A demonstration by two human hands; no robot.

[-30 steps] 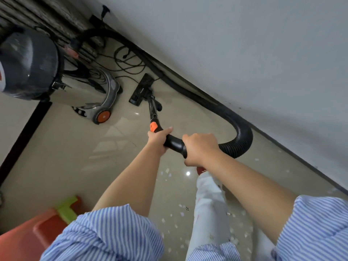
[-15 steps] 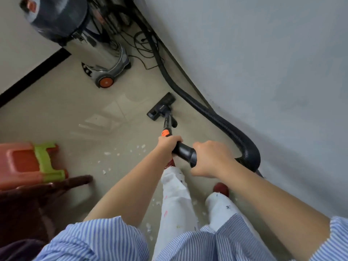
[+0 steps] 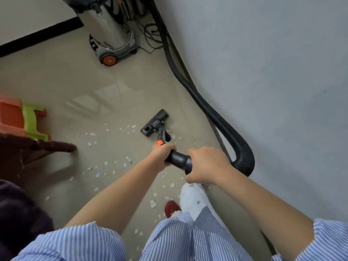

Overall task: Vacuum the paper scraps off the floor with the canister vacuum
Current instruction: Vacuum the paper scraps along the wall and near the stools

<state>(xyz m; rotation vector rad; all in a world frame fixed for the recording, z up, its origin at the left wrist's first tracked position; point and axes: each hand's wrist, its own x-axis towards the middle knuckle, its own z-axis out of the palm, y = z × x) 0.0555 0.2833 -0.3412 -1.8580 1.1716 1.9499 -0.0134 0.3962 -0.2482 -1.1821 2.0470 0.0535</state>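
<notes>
- Head view, the room: a glossy beige tiled floor meets a pale grey wall on the right, with a black skirting line along the far left wall.
- Head view, the machine: the canister vacuum, a steel drum on a grey base with an orange wheel, stands at the far end near the corner, with loose cables on the floor behind it.
- Its black ribbed hose runs along the foot of the wall and loops back up to the handle.
- Both hands are on the wand: the left hand wraps it just below the orange collar, and the right hand clenches the thick black handle behind.
- The floor head lies flat on the tiles, ahead of the hands and well short of the canister.
- The paper scraps are scattered from just beside the floor head back to the person's red shoe, mostly to the left and close in.
- An orange and green plastic stool and a dark wooden chair stand at the left edge.
- Judgement: sweeping is under way, with most scraps still down.
- The next move calls for drawing the head back and leftwards through the thick patch, keeping it flat, and minding the chair leg and the shoe.
</notes>
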